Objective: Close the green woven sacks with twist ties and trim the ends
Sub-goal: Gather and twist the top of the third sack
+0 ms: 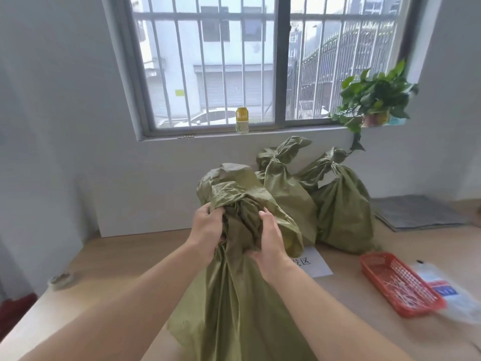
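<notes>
A green woven sack (231,303) stands on the wooden table right in front of me, its neck bunched together. My left hand (208,227) grips the gathered neck from the left and my right hand (270,235) grips it from the right. The loose top of the sack flops over above my fingers. Two more green sacks, one in the middle (283,188) and one on the right (343,212), stand behind it against the wall, each tied at the neck. A red basket (398,282) at the right holds several pale twist ties (400,287).
A white paper sheet (316,265) with print lies under the sacks. A clear plastic bag (450,295) lies beside the basket. Grey folded sheets (416,212) sit at the back right. A tape roll (61,280) lies at the left table edge. A potted plant (374,100) and a yellow bottle (242,120) stand on the windowsill.
</notes>
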